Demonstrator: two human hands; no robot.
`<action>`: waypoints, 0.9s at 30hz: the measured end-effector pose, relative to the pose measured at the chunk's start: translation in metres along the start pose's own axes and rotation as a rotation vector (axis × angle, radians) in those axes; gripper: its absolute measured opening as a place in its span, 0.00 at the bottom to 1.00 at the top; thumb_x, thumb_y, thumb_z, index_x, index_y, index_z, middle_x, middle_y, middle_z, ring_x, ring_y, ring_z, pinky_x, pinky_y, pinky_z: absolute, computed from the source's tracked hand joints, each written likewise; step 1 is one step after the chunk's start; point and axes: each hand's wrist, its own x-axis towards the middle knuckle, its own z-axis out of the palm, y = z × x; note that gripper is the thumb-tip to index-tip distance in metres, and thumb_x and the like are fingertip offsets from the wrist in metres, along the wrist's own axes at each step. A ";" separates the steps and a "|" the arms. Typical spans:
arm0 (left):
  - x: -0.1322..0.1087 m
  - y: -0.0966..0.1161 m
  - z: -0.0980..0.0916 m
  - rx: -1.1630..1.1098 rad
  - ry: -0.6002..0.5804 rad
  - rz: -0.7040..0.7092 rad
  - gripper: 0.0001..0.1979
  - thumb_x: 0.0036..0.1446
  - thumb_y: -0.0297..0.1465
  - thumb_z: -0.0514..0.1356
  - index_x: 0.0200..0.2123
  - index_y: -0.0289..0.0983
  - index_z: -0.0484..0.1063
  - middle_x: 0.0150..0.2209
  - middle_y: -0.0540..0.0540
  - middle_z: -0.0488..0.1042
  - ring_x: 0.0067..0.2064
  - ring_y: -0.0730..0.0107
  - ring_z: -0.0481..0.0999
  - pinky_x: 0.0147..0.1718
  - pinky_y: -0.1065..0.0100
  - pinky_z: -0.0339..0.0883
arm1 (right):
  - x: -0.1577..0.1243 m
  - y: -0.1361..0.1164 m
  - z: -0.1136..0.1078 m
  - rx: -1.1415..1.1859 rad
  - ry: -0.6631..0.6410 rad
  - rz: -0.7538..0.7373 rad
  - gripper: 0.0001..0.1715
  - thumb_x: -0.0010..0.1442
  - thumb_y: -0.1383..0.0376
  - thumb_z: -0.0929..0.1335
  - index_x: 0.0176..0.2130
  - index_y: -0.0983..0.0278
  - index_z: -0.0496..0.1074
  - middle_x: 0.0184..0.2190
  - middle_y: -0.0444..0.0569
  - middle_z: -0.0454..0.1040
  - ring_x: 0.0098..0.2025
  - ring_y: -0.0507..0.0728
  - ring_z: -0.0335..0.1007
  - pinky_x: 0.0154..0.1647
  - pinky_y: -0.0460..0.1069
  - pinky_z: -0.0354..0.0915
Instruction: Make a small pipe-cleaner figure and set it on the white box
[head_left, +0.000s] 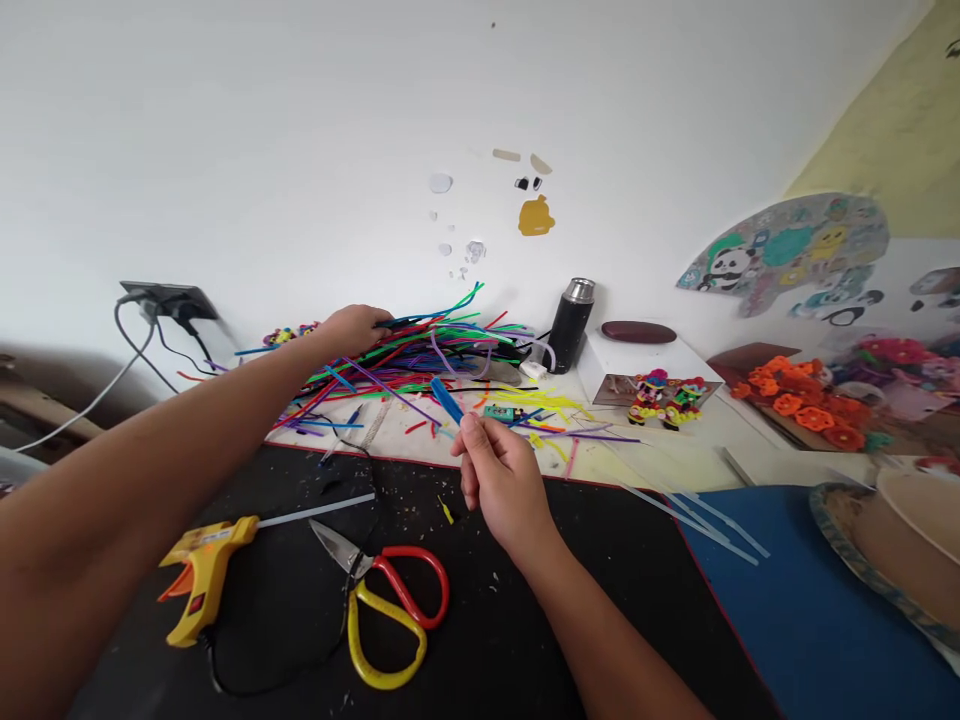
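Note:
My left hand (356,328) is stretched out to the back of the table, at the left end of a heap of many-coloured pipe cleaners (420,350). Its fingers are closed at the top of the heap, around the end of a dark blue pipe cleaner; the fingertips are partly hidden. My right hand (504,478) pinches a short blue pipe cleaner bundle (448,400) between thumb and fingers, its end pointing up and left. Below it on the black mat lie scissors (397,590) with one red and one yellow handle, and a tiny yellow piece (446,510).
A yellow glue gun (206,570) with a glue stick lies at left, its cord crossing the mat. Behind the heap stand a black flask (571,325) and a white box (637,365) with two small figures (664,398). Glue sticks (709,525) and orange flowers (802,400) are at right.

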 end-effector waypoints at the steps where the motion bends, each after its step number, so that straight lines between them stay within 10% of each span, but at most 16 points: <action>1: -0.001 0.000 0.000 -0.009 0.002 0.001 0.24 0.61 0.41 0.52 0.54 0.44 0.80 0.43 0.44 0.85 0.44 0.53 0.80 0.37 0.64 0.66 | 0.000 0.000 0.000 -0.001 0.000 0.000 0.30 0.67 0.41 0.66 0.30 0.62 0.69 0.14 0.37 0.61 0.14 0.48 0.56 0.15 0.43 0.54; 12: -0.007 0.001 -0.005 -0.141 0.001 0.001 0.26 0.63 0.47 0.52 0.53 0.42 0.81 0.40 0.43 0.85 0.41 0.55 0.81 0.38 0.63 0.69 | 0.001 0.005 0.001 -0.007 -0.008 0.010 0.30 0.67 0.40 0.67 0.30 0.62 0.69 0.13 0.37 0.61 0.14 0.48 0.56 0.15 0.43 0.54; 21: -0.020 -0.026 0.036 -0.027 -0.286 0.104 0.51 0.48 0.43 0.65 0.74 0.33 0.56 0.70 0.31 0.66 0.66 0.46 0.71 0.60 0.60 0.65 | -0.001 0.005 0.004 -0.059 -0.027 0.021 0.29 0.67 0.41 0.66 0.30 0.61 0.69 0.14 0.37 0.62 0.14 0.49 0.56 0.15 0.43 0.54; 27: -0.023 -0.015 0.057 0.036 -0.242 0.079 0.35 0.47 0.38 0.64 0.61 0.38 0.73 0.57 0.34 0.79 0.56 0.43 0.79 0.50 0.60 0.71 | -0.003 0.007 0.005 -0.156 -0.048 0.002 0.30 0.68 0.40 0.65 0.30 0.61 0.69 0.15 0.38 0.62 0.15 0.50 0.58 0.16 0.44 0.55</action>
